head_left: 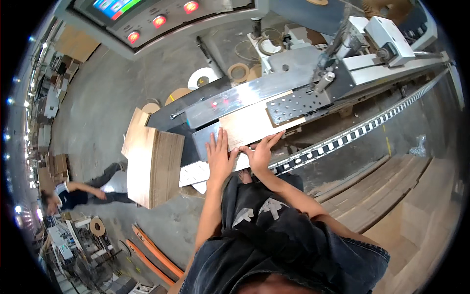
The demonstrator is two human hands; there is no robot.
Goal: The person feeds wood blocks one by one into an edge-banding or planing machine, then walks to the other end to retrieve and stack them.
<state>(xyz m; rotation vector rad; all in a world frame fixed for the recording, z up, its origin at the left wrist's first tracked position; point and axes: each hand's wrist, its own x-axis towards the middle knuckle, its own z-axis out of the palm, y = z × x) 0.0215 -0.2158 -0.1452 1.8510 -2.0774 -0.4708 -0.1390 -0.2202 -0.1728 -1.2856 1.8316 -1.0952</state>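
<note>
A pale wood-grain board [245,121] lies on the machine's bed, its right part passing under a dark perforated metal plate [293,109]. My left hand [220,158] is laid flat at the board's left end, fingers stretched out over the grey metal plate [201,140] and the board's corner. Along the board's near edge sits my right hand [260,156], thumb and fingers apart, fingertips close to that edge. The two thumbs nearly meet between the hands. Neither hand is wrapped round anything.
Left of the bed stands a stack of wood-grain boards [166,166]. A toothed conveyor track [342,139] runs off to the right. Above hangs a control panel [147,29] with lit red buttons. More boards [377,191] lie at the right. Another person [81,191] is farther left.
</note>
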